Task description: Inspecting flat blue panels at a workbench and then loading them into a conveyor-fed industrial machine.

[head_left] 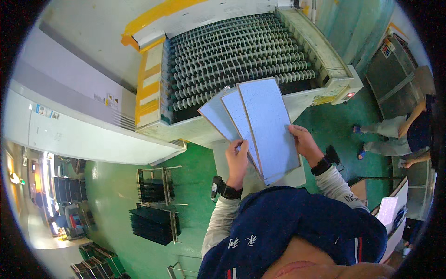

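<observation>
I hold three long pale blue-white panels (pixel 265 125) fanned out in front of me, their copper-coloured edges showing. My left hand (pixel 238 160) grips their lower left corner, thumb on the front. My right hand (pixel 304 142) holds the right edge of the largest panel. Both wrists wear dark bands. The panels are raised over the near end of a roller conveyor (pixel 237 56) with rows of dark rollers.
The conveyor's cream frame (pixel 325 56) has yellow tape on its left side. Metal racks of dark panels (pixel 155 204) stand on the green floor at lower left. Another person (pixel 404 135) crouches at the right. A white cart (pixel 395 214) stands at lower right.
</observation>
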`<state>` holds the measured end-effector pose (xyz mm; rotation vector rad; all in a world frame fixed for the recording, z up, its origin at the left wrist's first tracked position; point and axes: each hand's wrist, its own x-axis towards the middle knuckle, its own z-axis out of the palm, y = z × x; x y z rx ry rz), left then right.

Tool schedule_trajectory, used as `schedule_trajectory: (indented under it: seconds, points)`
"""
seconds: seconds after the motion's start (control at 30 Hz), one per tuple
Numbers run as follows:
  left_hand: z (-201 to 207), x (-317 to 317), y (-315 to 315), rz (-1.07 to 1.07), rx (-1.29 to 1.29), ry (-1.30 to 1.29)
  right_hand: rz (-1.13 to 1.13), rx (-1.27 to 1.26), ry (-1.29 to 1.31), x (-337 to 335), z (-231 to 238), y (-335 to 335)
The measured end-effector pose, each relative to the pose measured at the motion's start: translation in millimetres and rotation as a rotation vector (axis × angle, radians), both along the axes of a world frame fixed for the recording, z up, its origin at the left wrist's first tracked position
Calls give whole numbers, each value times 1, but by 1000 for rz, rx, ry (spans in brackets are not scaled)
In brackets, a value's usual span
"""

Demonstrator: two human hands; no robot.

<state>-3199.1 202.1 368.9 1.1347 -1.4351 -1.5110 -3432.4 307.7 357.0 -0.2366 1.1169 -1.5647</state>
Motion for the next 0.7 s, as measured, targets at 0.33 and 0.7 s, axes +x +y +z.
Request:
schedule_trajectory:
  seconds: [0.33,0.7]
  points:
    - [2,13,-12,150,130,225,-90,-2,-7,-11,9,4]
    - [36,35,-69,300,51,281,-190,-23,73,-48,58,-32]
